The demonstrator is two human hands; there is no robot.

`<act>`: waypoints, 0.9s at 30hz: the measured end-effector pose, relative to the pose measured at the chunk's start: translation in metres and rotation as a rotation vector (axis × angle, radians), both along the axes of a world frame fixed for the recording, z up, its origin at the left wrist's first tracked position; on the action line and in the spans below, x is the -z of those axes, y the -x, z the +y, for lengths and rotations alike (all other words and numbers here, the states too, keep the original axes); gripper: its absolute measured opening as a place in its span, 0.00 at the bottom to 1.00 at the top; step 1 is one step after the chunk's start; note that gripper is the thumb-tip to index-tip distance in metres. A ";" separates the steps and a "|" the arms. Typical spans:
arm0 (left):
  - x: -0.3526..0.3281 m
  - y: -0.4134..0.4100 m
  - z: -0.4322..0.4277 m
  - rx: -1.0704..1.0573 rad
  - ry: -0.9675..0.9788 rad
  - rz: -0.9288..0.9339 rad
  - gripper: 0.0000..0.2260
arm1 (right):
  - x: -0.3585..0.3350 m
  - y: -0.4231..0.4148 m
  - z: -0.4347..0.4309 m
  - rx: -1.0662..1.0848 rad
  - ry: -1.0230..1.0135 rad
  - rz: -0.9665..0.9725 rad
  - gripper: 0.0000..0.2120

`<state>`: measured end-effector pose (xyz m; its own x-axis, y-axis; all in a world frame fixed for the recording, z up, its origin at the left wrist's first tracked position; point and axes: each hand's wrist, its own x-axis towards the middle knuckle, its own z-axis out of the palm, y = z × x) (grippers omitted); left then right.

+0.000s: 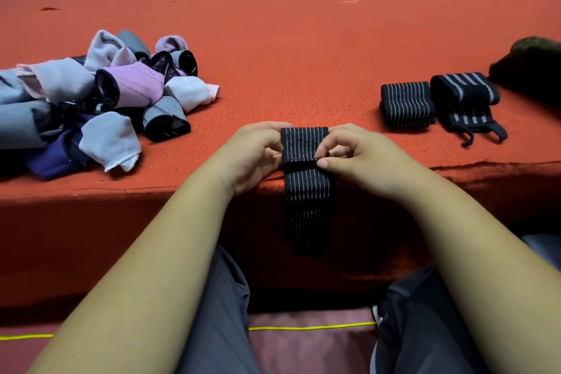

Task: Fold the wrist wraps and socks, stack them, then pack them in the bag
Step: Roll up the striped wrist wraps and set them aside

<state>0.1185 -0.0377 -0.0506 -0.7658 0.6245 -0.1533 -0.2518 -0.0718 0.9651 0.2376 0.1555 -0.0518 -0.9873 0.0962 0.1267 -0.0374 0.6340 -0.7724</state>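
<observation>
fingers [334, 138] of my right hand [364, 158] and my left hand [252, 155] are curled, pinching the striped wrist wrap [305, 146] at the table [303, 39] edge (its tail hangs over). i see socks [91, 100] heaped at the left, and two folded wraps [406, 103] side by side at the right.

At the near edge of the table [303, 39], in the middle, you hold a wrist wrap [305, 143] between your left hand [258, 152] and your right hand [361, 155]. Its lower end hangs over the edge. On your left lies a pile of socks [100, 100]. On your right lies a folded wrist wrap [406, 103], a second folded wrist wrap [464, 94] just beside it, and the bag [531, 64] behind them, further right.
</observation>
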 end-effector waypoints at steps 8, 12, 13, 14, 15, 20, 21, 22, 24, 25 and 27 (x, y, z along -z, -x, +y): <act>0.008 0.004 -0.001 0.025 -0.071 0.051 0.23 | 0.003 0.002 0.002 0.058 0.187 -0.030 0.16; 0.009 0.007 -0.002 -0.002 -0.158 0.067 0.22 | 0.002 0.007 0.006 0.147 0.364 -0.027 0.28; 0.008 0.007 -0.001 -0.011 -0.176 0.073 0.22 | 0.002 0.007 0.007 0.122 0.376 -0.041 0.27; 0.008 0.007 -0.001 -0.018 -0.195 0.080 0.23 | 0.002 0.008 0.008 0.088 0.385 -0.050 0.25; 0.008 0.007 0.000 -0.024 -0.209 0.087 0.23 | 0.002 0.007 0.008 0.058 0.401 -0.049 0.22; 0.008 0.004 0.001 -0.017 -0.199 0.105 0.20 | 0.003 0.007 0.003 0.066 0.431 0.007 0.12; 0.006 0.001 0.001 -0.029 -0.175 0.115 0.18 | 0.003 0.007 0.001 0.070 0.434 0.018 0.10; 0.005 -0.001 0.002 -0.048 -0.154 0.121 0.16 | 0.003 0.006 0.000 0.071 0.430 0.024 0.09; 0.002 -0.004 0.003 -0.106 -0.129 0.141 0.13 | 0.002 0.005 -0.002 0.056 0.404 0.020 0.09; 0.002 -0.005 0.004 -0.139 -0.123 0.154 0.11 | 0.002 0.005 -0.002 0.043 0.395 0.013 0.09; 0.002 -0.004 0.004 -0.187 -0.124 0.164 0.07 | 0.002 0.004 -0.002 0.027 0.366 -0.002 0.08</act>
<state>0.1223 -0.0332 -0.0523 -0.8778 0.4762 0.0513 -0.0637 -0.2223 0.9729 0.2340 0.1537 -0.0541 -0.9840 0.1608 0.0772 -0.0227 0.3161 -0.9485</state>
